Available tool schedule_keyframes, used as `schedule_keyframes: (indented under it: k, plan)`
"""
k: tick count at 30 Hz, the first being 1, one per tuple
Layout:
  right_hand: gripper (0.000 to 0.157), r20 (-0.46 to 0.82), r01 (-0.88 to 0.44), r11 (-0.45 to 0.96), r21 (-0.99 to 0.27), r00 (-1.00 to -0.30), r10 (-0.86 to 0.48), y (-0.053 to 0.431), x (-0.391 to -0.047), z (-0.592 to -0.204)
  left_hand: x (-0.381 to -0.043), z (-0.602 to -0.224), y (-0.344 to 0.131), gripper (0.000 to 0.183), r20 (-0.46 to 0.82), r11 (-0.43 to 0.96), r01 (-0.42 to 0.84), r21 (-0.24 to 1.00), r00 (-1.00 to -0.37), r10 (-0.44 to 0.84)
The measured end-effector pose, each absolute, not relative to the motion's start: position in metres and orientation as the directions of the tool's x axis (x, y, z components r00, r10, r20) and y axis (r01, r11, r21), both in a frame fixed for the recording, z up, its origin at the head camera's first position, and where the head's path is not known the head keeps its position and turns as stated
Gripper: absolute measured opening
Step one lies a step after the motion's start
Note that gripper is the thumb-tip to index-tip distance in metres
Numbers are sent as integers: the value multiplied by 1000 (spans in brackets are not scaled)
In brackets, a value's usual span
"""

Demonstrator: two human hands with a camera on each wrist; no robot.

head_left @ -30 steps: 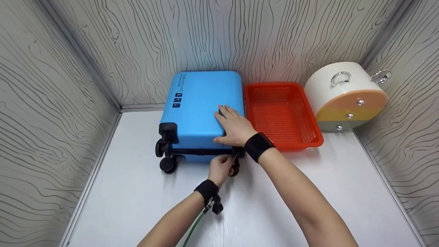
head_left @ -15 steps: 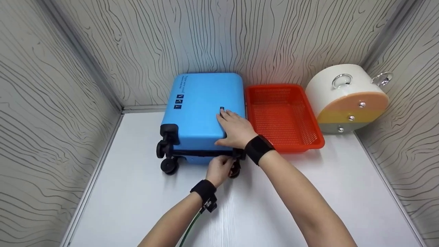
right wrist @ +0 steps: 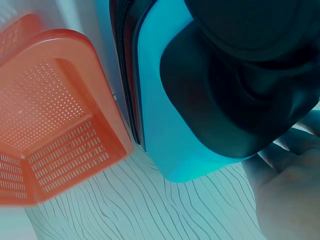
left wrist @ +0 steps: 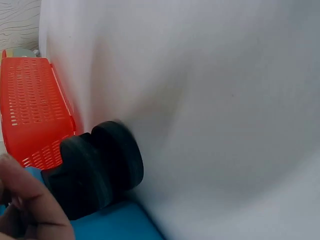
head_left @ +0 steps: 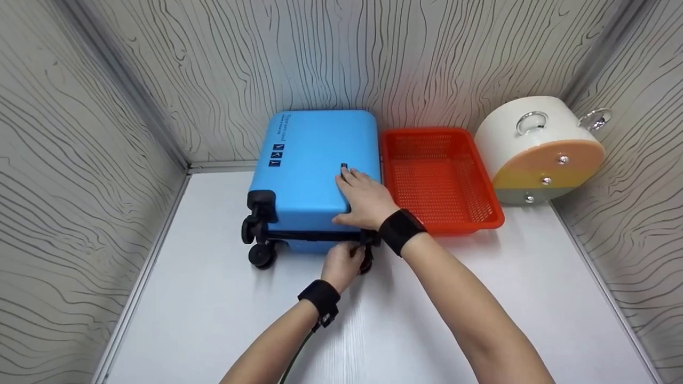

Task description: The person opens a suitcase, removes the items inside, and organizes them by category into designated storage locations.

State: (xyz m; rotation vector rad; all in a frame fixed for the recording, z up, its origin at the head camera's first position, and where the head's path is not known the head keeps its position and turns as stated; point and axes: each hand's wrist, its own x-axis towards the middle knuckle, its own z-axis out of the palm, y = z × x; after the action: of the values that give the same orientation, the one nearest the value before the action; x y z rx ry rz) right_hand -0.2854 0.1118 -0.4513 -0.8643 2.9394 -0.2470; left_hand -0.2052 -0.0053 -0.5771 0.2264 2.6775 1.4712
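A blue hard-shell suitcase [head_left: 315, 160] lies flat, its wheeled end towards me in the head view. My right hand [head_left: 368, 202] rests spread over the suitcase's near right corner, fingers on the top, thumb at the end face. Just below it, my left hand [head_left: 343, 264] has curled fingers that pinch at the black zipper seam [head_left: 312, 236], beside the right wheel [head_left: 366, 261]. These fingers mostly hide the zipper pull. The left wrist view shows the curled fingers [left wrist: 37, 205] close by the double black wheel [left wrist: 100, 165]. In the right wrist view, the suitcase corner partly covers the right hand [right wrist: 290, 185].
A red perforated basket [head_left: 493, 218] stands against the suitcase's right side. Further right is a white round cabinet [head_left: 507, 125] with coloured drawers and silver knobs. Patterned walls [head_left: 320, 53] enclose the white table [head_left: 203, 298] at the back and sides.
Both hands stay at the suitcase corner. The left wrist turns slightly and shifts a little left; the right hand's fingers slide slightly down from the black mark. The suitcase stays in place.
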Motion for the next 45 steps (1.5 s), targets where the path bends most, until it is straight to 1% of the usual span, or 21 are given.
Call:
schedule_keyframes:
  k: [5,11,14,17,23,26,31,40,45]
  plan:
    - [104,-11,-530,828,-182,-841,-540,112,-286,-453,-206,-575,-8,34,50,613,154,775,-982,184]
    - [104,-8,-529,827,-192,-841,-540,111,-286,-453,-207,-572,-12,35,95,722,216,657,-974,205]
    - [105,-9,-524,829,-192,-844,-536,110,-287,-454,-209,-572,-13,34,138,748,252,613,-967,213]
    - [105,-6,-528,827,-192,-842,-539,110,-287,-455,-209,-572,-15,35,137,739,253,625,-967,215]
    - [108,-4,-541,822,-177,-835,-550,111,-286,-455,-209,-572,-20,37,71,664,198,722,-975,213]
    - [108,-4,-547,822,-160,-832,-554,112,-286,-455,-208,-572,-22,38,64,645,182,743,-977,203]
    - [105,2,-556,819,-141,-828,-561,114,-286,-456,-207,-572,-26,38,104,658,207,724,-976,193]
    - [104,8,-558,817,-143,-827,-563,115,-286,-454,-206,-575,-37,32,164,689,240,684,-971,175]
    - [104,11,-564,813,-145,-823,-568,116,-286,-455,-205,-580,-49,28,179,712,226,665,-974,142]
